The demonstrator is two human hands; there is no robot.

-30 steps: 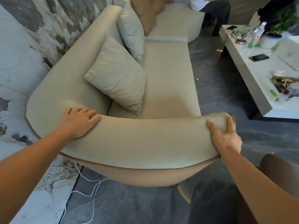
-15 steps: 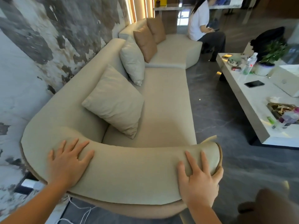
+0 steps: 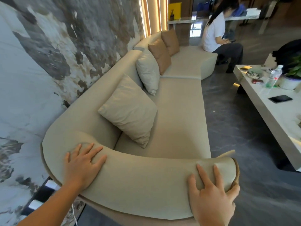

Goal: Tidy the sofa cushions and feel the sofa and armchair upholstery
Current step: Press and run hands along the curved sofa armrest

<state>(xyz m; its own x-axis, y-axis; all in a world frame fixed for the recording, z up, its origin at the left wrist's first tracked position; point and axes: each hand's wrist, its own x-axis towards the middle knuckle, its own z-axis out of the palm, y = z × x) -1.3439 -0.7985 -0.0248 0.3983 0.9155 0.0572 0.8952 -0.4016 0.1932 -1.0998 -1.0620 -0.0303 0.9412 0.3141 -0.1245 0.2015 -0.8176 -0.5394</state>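
From the head view, the sofa runs along the wall, with its curved arm nearest the camera. The left hand lies flat and open on the arm's wall end, fingers spread, holding nothing. The right hand presses flat on the arm's free end, thumb hooked over its edge, next to open floor. The floor makes a clear lane between the sofa's front edge and the tabletop. The sofa is pale beige and smooth. Two beige cushions and two brown cushions lean on its back. A person sits at the far end.
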